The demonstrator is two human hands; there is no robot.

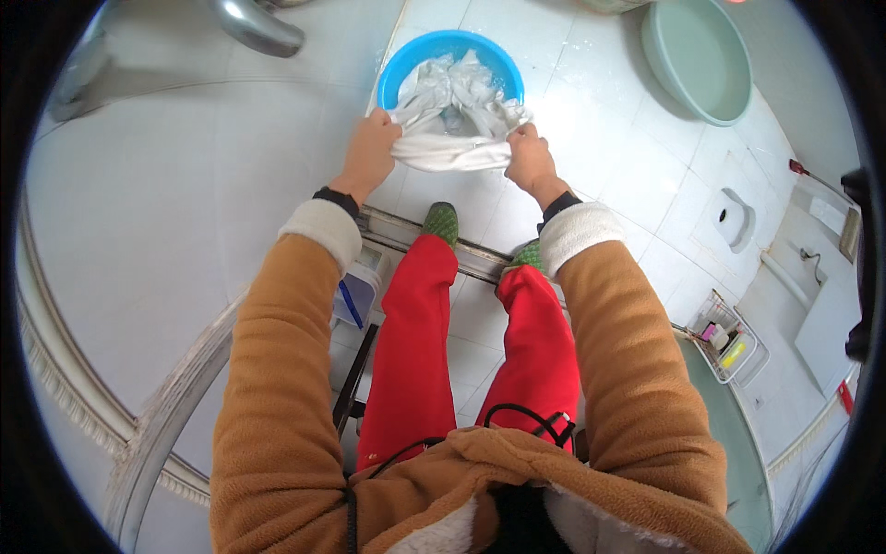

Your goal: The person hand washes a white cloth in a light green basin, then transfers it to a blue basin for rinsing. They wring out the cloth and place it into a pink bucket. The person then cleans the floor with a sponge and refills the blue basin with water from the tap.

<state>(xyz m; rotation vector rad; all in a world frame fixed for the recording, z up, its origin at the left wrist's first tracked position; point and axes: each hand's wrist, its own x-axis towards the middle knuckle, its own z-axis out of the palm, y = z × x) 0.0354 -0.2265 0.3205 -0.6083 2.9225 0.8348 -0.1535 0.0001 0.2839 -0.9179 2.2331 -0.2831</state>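
Observation:
A wet white cloth garment [452,152] is stretched between my two hands, its near edge pulled into a thick band. The rest of it bunches down into a round blue basin [399,66] on the tiled floor. My left hand [371,152] is closed on the band's left end, beside the basin's near left rim. At the opposite end my right hand [532,159] grips the cloth with curled fingers. What kind of garment it is cannot be made out. The bottom of the basin is mostly hidden under the cloth.
A pale green tub [706,65] stands at the far right. Beyond my right arm are a squat toilet [734,220] and a wire basket [729,337] of small items. A door track [480,261] crosses the floor by my green shoes; a white container [358,294] sits near my left leg.

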